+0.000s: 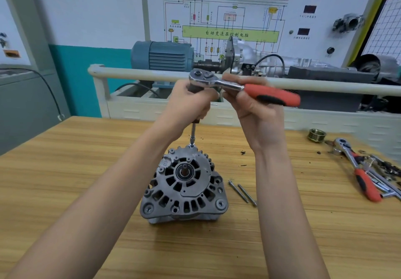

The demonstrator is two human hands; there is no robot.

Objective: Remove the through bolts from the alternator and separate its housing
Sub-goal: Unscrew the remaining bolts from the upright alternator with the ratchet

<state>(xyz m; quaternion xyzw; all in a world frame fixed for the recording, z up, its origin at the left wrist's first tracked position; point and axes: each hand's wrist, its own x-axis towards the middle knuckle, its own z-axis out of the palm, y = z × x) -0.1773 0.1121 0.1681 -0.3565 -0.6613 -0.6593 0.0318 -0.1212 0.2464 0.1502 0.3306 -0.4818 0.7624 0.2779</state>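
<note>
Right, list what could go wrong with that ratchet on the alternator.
1. Neither hand steadies the alternator; it stands unclamped and could tip.
2. The long extension meets the far bolt high above, so the ratchet may slip off.
3. Two loose bolts could roll along the table.

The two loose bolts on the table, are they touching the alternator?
Apart. The head view shows bare wooden table between the two loose bolts and the alternator; they lie to its right.

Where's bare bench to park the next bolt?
Free: wooden bench left of the alternator, and the near strip in front of it. Two bolts lie right beside it. Crowded: far right, around the second ratchet and pulley.
</note>
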